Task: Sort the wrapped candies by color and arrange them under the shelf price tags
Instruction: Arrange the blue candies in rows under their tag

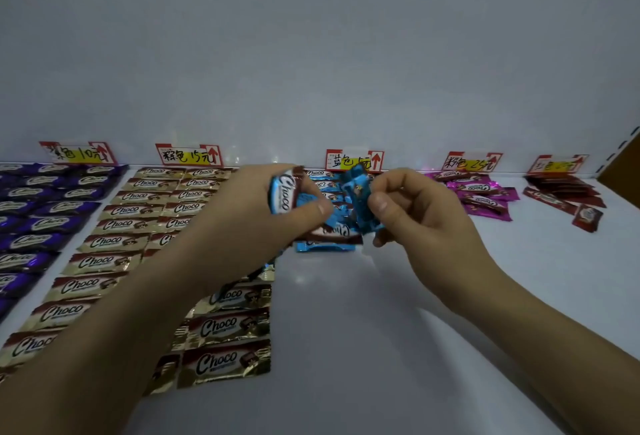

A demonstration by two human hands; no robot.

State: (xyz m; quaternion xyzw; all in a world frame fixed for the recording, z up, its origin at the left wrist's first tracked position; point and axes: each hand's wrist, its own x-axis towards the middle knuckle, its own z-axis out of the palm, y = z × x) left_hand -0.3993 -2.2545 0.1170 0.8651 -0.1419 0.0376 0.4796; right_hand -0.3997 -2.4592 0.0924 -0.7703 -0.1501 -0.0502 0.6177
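Observation:
My left hand (256, 213) grips a blue-wrapped Choco candy (285, 194), label facing me. My right hand (422, 213) pinches another blue candy (358, 192) upright between thumb and fingers. Both are held just above the blue pile (327, 242), which lies under the blue price tag (353, 160). Gold candies (104, 261) lie in rows under the brown tag (188, 155). Purple candies (45, 206) fill the far left under their tag (78, 152). Pink candies (481, 194) lie heaped under the pink tag (472, 162). Red candies (564, 194) lie under the rightmost tag (557, 164).
The white shelf surface (363, 330) runs toward me between my forearms. A white back wall (311, 54) stands behind the tags. A brown box edge (623, 164) shows at the far right. One red candy (587, 217) lies apart from its pile.

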